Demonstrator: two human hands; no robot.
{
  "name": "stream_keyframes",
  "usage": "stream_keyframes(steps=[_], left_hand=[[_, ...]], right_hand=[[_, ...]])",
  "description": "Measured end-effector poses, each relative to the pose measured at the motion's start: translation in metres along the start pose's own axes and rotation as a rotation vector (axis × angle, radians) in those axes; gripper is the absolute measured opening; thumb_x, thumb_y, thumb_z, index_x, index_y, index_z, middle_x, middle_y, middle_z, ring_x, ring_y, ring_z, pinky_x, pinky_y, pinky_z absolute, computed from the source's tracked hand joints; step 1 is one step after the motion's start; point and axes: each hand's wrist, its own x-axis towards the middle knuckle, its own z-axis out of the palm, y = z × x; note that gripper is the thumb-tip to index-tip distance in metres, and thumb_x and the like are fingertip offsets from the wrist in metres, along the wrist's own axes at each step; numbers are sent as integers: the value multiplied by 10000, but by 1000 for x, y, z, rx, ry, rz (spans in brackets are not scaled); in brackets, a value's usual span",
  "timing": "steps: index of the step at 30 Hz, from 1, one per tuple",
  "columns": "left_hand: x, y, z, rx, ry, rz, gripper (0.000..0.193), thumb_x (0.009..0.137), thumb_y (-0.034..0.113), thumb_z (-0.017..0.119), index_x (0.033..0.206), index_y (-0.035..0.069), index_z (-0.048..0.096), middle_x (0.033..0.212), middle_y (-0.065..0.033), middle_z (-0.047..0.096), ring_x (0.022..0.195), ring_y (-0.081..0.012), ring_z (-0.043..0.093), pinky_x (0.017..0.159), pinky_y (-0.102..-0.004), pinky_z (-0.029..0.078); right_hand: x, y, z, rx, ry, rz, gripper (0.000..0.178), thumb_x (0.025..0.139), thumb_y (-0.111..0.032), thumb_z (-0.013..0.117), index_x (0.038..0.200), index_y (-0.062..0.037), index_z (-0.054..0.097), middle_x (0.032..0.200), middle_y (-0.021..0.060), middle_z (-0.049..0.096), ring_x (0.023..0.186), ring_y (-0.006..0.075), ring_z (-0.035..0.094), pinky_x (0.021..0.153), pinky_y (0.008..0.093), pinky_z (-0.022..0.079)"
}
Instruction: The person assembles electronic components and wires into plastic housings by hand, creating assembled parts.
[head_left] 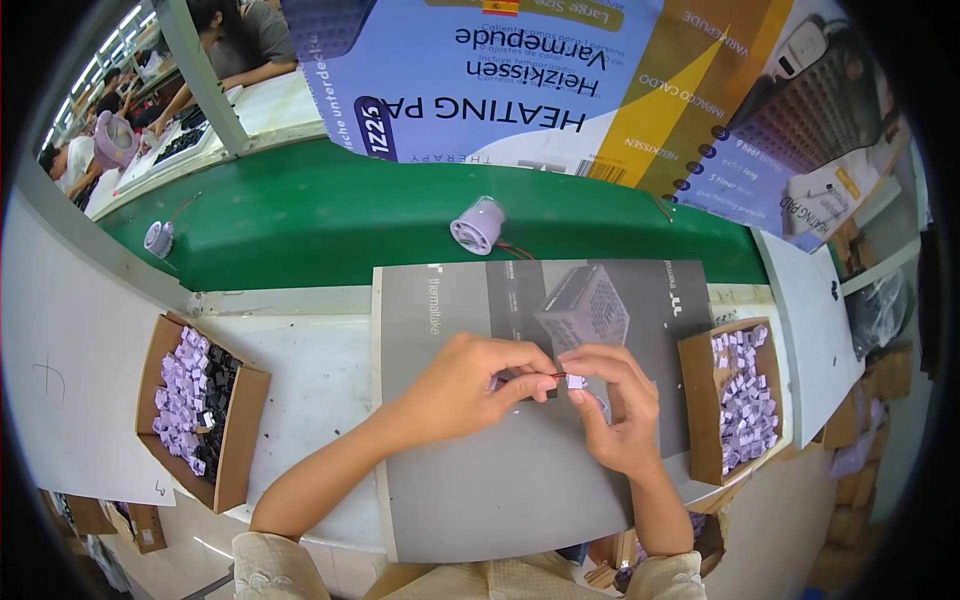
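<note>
Both hands meet over a grey printed cardboard sheet (450, 520) in the middle of the bench. My left hand (470, 385) is closed, its thumb and forefinger pinching a thin dark red wire (559, 375). Close against it, my right hand (622, 405) grips a small pale lilac plastic piece (576, 382) between thumb and fingers. The wire runs to this piece; whether it is fixed there I cannot tell. Part of another light-coloured thing shows beneath my right fingers, too covered to name.
Left stands a cardboard box (257, 425) of small lilac and black pieces; right, another box (702, 410) of lilac pieces. A lilac round motor-like part (476, 228) with red wires and a smaller one (158, 238) lie on the green belt (340, 215). A large printed panel (480, 90) hangs beyond. Co-workers sit far left.
</note>
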Motion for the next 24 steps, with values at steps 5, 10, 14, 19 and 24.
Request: stream_keyframes(steps=[5,10,14,19,24], left_hand=[[-2,-5,-1,-413,-20,-26,135,939,74,671,1040,-15,684,924,-95,749,881,-119,703,763,-271,540],[-3,10,0,-246,-14,-6,101,935,49,660,1009,-16,681,914,-100,751,888,-137,720,783,-279,553],[-5,6,4,-293,8,26,81,928,40,657,986,-11,679,893,-101,752,861,-148,729,782,-286,558],[-4,-6,-2,-608,-72,-80,52,914,25,656,946,-14,670,885,-117,750,857,-157,732,769,-276,555],[-9,10,-3,-381,14,-67,31,915,21,642,913,1,665,826,-97,744,804,-164,739,727,-266,552]], right_hand=[[-8,3,11,247,92,29,334,830,107,650,1157,50,614,1155,185,623,1049,256,629,902,358,519],[-8,3,10,283,81,66,348,841,116,635,1182,65,595,1169,191,606,1067,244,612,918,359,508],[-9,2,6,225,3,18,325,865,81,617,1183,96,557,1178,214,561,1085,262,607,946,382,511],[-8,-1,12,172,64,-61,348,797,108,647,1139,69,598,1104,205,624,1007,278,639,881,372,525],[-3,-10,15,-127,92,-226,384,724,125,686,1097,45,637,1018,186,685,898,292,670,789,353,541]])
